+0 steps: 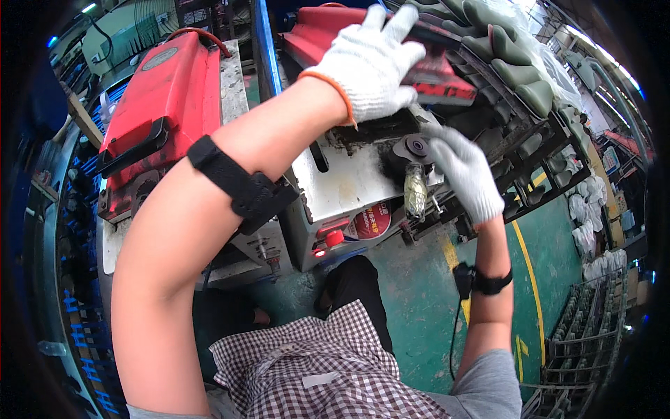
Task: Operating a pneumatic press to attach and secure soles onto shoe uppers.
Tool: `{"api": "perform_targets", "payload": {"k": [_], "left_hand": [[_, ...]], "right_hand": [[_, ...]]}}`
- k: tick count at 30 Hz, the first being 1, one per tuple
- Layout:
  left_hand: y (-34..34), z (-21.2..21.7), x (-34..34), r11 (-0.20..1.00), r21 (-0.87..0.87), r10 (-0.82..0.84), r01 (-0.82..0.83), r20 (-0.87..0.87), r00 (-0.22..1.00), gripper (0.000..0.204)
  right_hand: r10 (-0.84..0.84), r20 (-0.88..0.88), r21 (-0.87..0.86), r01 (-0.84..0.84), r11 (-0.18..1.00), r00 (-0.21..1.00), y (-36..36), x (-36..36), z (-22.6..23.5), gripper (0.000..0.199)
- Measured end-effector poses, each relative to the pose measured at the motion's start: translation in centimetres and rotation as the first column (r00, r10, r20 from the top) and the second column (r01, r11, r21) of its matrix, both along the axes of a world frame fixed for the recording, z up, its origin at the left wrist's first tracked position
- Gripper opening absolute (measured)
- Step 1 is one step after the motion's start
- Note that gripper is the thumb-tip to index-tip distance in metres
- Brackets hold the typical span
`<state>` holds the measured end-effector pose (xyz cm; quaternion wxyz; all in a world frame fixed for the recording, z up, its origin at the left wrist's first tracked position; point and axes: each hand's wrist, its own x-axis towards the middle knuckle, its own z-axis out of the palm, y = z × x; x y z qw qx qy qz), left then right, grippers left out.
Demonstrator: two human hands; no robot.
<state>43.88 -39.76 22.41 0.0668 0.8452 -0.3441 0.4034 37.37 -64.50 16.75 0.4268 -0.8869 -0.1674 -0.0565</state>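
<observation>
Left hand (pixel 368 61), in a white knitted cotton glove with an orange-trimmed cuff, lies palm-down with fingers spread over the red-painted metal top cover (pixel 433 73) of the grey steel machine (pixel 342 188); it presses flat rather than closing around anything. A black fabric strap (pixel 241 183) wraps the left forearm.

Right hand (pixel 466 171), in the same white knit, reaches up to the machine's front. Its fingers curl close beside a dark round metal disc (pixel 417 146) and a small yellowish, translucent oblong piece (pixel 415 190) hanging just under the disc. Whether the fingers pinch that piece or only touch it cannot be told. A black band (pixel 490 283) with a thin cable sits on the right wrist.

Machine face: pale, scuffed sheet metal, grimy around the disc. Low on the front, a red round knob (pixel 336 238) next to a red circular label (pixel 372 221).

To the left, a second red hinged metal cover (pixel 162 94) with a black bar handle. Upper right, a black wire rack (pixel 530 150) carries rows of dull olive-green moulded shoe soles (pixel 513 66), smooth and curved. Below, a green-painted concrete floor (pixel 419 293) with yellow lines, worn and stained. Lower edge: a checked brown-and-white cloth apron (pixel 328 373).
</observation>
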Motion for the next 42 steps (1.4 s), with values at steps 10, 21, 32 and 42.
{"api": "perform_targets", "payload": {"k": [10, 21, 32, 42], "left_hand": [[3.5, 12.7, 3.0, 0.938, -0.227, -0.285, 0.262, -0.072, 0.956, 0.065], [5.7, 16.2, 2.4, 0.959, -0.147, -0.26, 0.241, -0.126, 0.957, 0.065], [11.2, -3.3, -20.2, 0.391, -0.905, -0.425, -0.171, -0.342, 0.838, 0.093], [21.0, -10.6, -41.7, -0.577, -0.792, -0.56, -0.198, 0.207, 0.802, 0.087]], "right_hand": [[-0.021, -0.252, -0.58, -0.134, 0.804, 0.967, 6.2, 18.0, 2.2, 0.109], [-0.084, -0.465, 0.115, 0.154, 0.981, 0.881, 7.5, 15.9, 5.3, 0.058], [0.465, -0.298, 0.9, 0.083, 0.428, 0.834, 10.2, -5.1, -1.0, 0.057], [0.871, 0.001, 0.172, -0.858, 0.484, 0.491, 27.4, -17.3, 1.1, 0.067]]}}
